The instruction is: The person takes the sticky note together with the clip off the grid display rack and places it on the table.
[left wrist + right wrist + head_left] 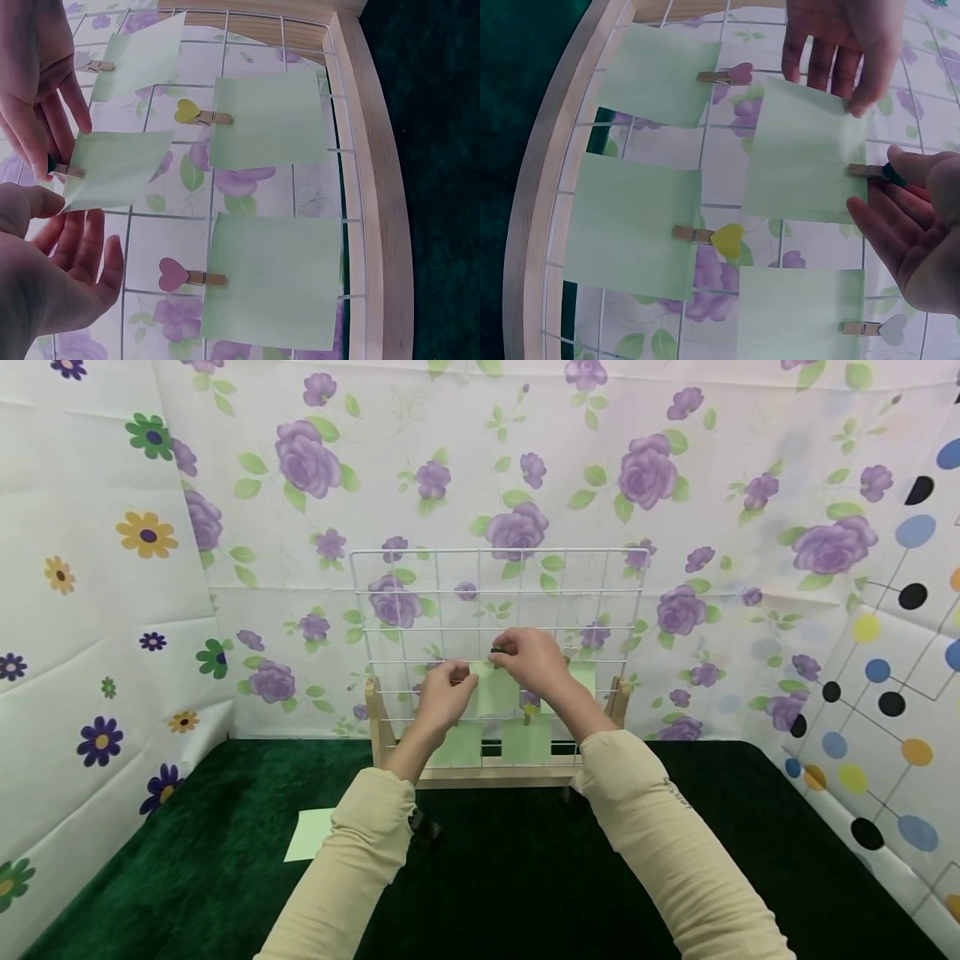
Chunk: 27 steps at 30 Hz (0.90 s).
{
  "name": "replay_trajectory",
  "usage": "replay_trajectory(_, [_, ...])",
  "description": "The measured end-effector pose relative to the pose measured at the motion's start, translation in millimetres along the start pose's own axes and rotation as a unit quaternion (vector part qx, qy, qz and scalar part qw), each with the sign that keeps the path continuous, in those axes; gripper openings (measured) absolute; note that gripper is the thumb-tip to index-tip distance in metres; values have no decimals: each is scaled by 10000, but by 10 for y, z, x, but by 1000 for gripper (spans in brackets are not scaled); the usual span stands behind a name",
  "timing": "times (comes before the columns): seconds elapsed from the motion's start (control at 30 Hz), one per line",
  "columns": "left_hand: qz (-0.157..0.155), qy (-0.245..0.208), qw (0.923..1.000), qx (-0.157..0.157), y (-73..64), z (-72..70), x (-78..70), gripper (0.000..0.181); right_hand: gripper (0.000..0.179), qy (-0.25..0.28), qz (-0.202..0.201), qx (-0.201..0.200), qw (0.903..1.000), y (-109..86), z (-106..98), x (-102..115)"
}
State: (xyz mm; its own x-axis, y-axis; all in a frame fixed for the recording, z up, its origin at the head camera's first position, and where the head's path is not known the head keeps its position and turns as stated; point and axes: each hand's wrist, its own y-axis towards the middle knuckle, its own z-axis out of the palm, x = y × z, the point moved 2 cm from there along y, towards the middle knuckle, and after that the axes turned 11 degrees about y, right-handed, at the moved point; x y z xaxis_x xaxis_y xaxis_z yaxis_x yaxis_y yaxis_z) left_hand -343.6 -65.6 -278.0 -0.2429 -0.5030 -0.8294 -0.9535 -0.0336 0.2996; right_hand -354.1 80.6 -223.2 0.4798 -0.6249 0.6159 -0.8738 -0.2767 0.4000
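Note:
My left hand [447, 693] pinches the upper left corner of a pale green paper square [806, 154], its thumb in front and fingers behind. The right hand [534, 664] grips a small wooden clothespin [865, 171] with a dark green heart, whose tip lies over the top edge of that paper. Both are against a white wire grid [500, 551]. Other green squares hang around it: one by a pink-heart clothespin [191, 277], one by a yellow-heart clothespin [202, 115], and one by a white-heart clothespin [874, 328].
A wooden stand [491, 780] holds the grid upright on a dark green cloth [517, 877]. Another pale green paper [306, 833] lies on the cloth beside my left sleeve. Small dark objects [427, 831] sit near that sleeve. Patterned sheets [450, 410] enclose the back and sides.

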Motion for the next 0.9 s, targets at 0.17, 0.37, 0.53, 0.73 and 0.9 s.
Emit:
replay_trajectory(0.17, [-41,56,9998,-206,8,15,-4,24,25,-99,-76,-232,9997,12,36,-26])
replay_trajectory(0.37, [-40,330,9984,-467,29,22,-10,23,22,-108,-181,-490,9986,25,46,-58])
replay_trajectory(0.53, [62,611,9958,-682,43,24,-19,22,21,-297,-365,-620,9970,35,55,-75])
replay_trajectory(0.73, [84,655,9955,-685,47,23,-9,22,18,-381,-575,-685,9953,36,60,-92])
replay_trajectory(0.9, [101,714,9950,-691,61,20,6,22,15,-370,-665,-631,9951,35,51,-86])
